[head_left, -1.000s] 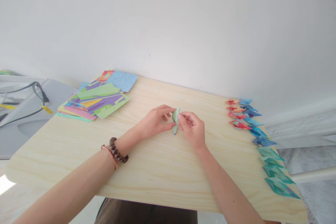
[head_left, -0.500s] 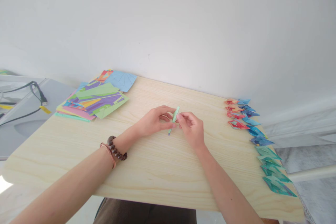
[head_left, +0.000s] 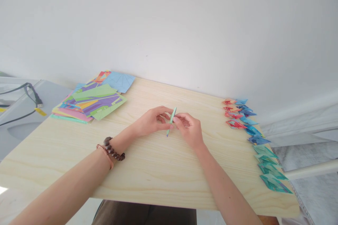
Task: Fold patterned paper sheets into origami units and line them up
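Observation:
A narrow piece of folded green paper (head_left: 171,119) with a purple tip stands between my two hands, seen nearly edge-on and tilted. My left hand (head_left: 155,121) holds it from the left, thumb near its lower part and fingers by its upper end. From the other side my right hand (head_left: 189,129) pinches it between thumb and curled fingers. Some of the right fingertips are hidden behind the thumb and the paper. Both forearms rest over the wooden table (head_left: 148,168).
A stack of coloured paper sheets (head_left: 97,103) lies at the table's back left, a blue sheet (head_left: 120,81) on its far side. Along the right edge run rows of folded paper pieces: red (head_left: 235,124), blue (head_left: 258,140) and green (head_left: 274,183). Cables (head_left: 31,95) lie at the far left.
The folded paper has turned slightly, showing a thinner edge. Both hands keep their hold on it. The whole view has shifted a little.

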The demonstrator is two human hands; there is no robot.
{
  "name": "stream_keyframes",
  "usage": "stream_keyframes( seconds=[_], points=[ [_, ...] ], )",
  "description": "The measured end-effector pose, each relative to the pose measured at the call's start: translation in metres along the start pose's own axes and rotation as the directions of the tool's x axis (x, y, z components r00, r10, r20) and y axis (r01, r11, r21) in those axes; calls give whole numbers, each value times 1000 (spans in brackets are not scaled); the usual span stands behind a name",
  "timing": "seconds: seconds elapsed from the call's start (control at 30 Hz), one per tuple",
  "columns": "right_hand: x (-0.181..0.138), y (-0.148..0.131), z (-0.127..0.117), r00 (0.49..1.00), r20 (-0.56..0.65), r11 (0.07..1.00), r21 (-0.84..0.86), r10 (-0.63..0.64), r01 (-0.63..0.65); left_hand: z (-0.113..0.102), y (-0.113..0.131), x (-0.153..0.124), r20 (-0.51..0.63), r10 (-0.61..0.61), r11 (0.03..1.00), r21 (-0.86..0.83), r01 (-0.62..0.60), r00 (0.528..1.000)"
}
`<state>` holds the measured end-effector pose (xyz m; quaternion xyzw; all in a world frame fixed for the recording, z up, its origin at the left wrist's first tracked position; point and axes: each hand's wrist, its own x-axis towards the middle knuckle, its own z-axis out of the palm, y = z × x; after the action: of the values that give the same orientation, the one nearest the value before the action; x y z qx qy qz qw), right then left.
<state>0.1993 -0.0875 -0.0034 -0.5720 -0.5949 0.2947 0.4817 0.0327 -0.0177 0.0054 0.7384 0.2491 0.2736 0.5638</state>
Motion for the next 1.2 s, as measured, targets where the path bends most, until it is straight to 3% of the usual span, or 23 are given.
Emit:
stream_keyframes(
  seconds=[0.43, 0.63, 0.77, 0.97, 1.2],
  points=[
    [0, 4, -3, 1000, -11, 999, -40, -13, 12, -4, 2, 0, 40, -24, 1000, -2, 24, 999],
    [0, 2, 0, 996, -67, 966, -256, -60, 40, -2, 1, -2, -48, 51, 984, 175, -42, 998],
    [-2, 1, 8, 998, -57, 927, -374, 2, -23, 0, 3, -2, -31, 97, 965, 249, -86, 995],
    [0, 2, 10, 990, -136, 870, -484, 36, -98, 2, 5, -3, 4, 132, 934, 335, -126, 991],
    [1, -2, 12, 986, -155, 808, -588, -53, -49, 3, 0, -1, -22, 123, 949, 296, -111, 992]
  ],
)
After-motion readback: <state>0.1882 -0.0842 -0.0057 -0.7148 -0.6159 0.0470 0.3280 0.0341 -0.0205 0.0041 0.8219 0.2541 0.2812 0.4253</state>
